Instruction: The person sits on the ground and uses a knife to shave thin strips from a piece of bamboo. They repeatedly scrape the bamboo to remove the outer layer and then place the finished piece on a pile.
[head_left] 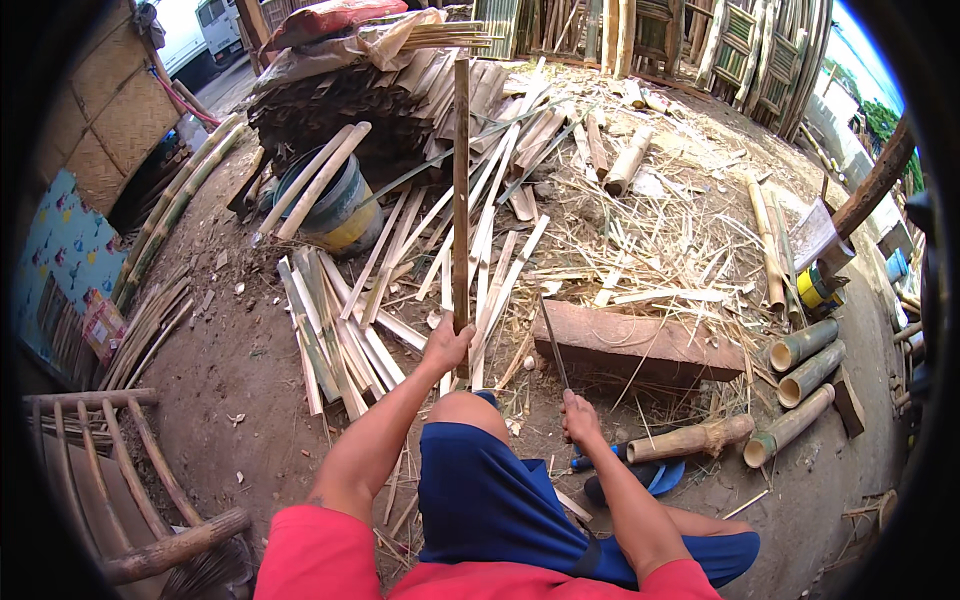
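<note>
My left hand [447, 346] is closed around the lower part of a long brown bamboo strip [461, 190], which stands upright in front of my knee. In my right hand [579, 416] is the handle of a long knife [553, 345], its narrow dark blade pointing up and away from me. The blade's tip comes near the left end of a thick reddish-brown wooden block [640, 338]. Blade and strip are apart. Split bamboo strips [335, 325] lie in a loose bundle left of my left hand.
Behind the bundle stands a bucket [340, 210] with two bamboo poles leaning on it. A tall stack of bamboo slats [340, 120] rises at the back. Cut bamboo tubes [805, 345] lie at the right, one [690, 438] near my foot. Shavings litter the dirt. A bamboo frame [120, 470] sits lower left.
</note>
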